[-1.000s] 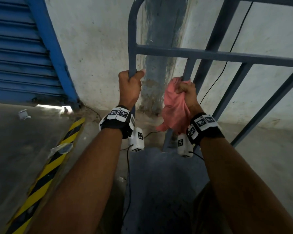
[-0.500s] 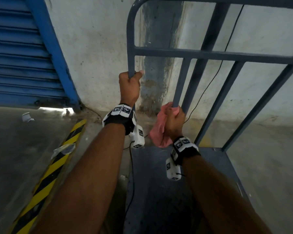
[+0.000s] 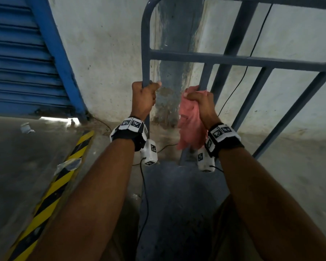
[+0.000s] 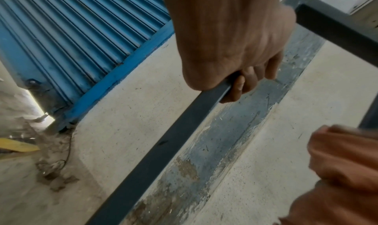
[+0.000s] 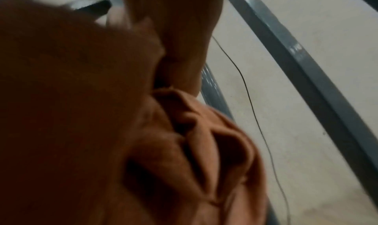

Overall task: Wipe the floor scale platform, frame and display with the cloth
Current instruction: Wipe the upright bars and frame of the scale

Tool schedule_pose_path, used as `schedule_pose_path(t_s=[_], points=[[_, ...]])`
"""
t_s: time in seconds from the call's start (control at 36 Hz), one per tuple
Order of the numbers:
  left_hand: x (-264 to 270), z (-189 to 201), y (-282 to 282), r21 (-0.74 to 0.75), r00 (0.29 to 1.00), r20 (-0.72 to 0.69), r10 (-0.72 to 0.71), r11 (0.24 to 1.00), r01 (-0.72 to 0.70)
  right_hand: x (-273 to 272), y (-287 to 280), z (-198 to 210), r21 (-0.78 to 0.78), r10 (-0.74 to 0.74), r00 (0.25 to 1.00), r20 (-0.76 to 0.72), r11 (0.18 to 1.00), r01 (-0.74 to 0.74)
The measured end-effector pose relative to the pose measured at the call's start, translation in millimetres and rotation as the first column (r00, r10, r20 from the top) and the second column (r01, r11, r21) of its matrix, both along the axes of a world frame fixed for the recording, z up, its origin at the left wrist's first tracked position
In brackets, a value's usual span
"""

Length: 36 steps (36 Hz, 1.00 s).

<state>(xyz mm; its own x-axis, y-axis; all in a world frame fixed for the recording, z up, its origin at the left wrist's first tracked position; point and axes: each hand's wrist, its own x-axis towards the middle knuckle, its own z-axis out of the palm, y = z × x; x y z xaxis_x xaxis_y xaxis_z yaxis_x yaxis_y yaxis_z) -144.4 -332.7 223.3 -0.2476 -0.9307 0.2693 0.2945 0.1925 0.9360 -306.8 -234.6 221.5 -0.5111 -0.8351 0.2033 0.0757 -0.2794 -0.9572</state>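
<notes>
Gripping the grey frame's point(image 3: 196, 57) outer upright at centre frame, the left hand point(image 3: 143, 97) curls round it; just right, the right hand point(image 3: 202, 104) clutches the pink cloth point(image 3: 189, 119) round an inner bar point(image 3: 205, 76).

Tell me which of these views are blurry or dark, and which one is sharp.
Head view: sharp, evenly lit, bars of the frame bowed by the wide lens. Left wrist view: left hand crisp, cloth smeared at the corner. Right wrist view: dark and soft, cloth and right hand blurred.

Painted matt metal frame point(image 3: 233, 60); soft crumpled cloth point(image 3: 189, 117); rough wall point(image 3: 109, 53).
</notes>
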Motion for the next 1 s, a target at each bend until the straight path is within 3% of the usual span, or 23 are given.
schedule_pose_path(t_s=[0.14, 0.39, 0.47, 0.58, 0.78, 0.89, 1.0], points=[[-6, -7, -6, -0.055, 0.998, -0.022, 0.058, 0.997, -0.059, -2, -6, -53, 0.132, -0.019, 0.995, 0.093, 0.991, 0.007], [-6, -4, -3, -0.092, 0.992, -0.03, 0.122, 0.988, -0.124, 25, 13, -136, 0.222, -0.216, 0.976, -0.003, 0.952, 0.211], [-4, -3, 0, -0.091, 0.992, -0.016, 0.121, 0.988, -0.122, 21, 18, -150, 0.299, -0.197, 0.979, -0.045, 0.933, 0.202], [-5, -2, 1, -0.092, 0.993, -0.026, 0.116, 0.989, -0.118, 8, 13, -132, 0.261, -0.159, 0.982, -0.099, 0.948, 0.18], [-5, -9, -3, -0.092, 0.997, -0.042, 0.066, 0.993, -0.07, 12, -2, -8, -0.06, -0.194, 0.978, -0.076, 0.98, 0.19], [-6, -11, -5, -0.082, 0.996, -0.046, 0.079, 0.993, -0.082, 3, -4, -4, -0.027, -0.062, 0.994, -0.09, 0.998, 0.06], [-7, -14, -11, -0.08, 0.994, -0.05, 0.096, 0.992, -0.099, -2, -6, -22, 0.017, -0.071, 0.994, -0.086, 0.997, 0.073]])
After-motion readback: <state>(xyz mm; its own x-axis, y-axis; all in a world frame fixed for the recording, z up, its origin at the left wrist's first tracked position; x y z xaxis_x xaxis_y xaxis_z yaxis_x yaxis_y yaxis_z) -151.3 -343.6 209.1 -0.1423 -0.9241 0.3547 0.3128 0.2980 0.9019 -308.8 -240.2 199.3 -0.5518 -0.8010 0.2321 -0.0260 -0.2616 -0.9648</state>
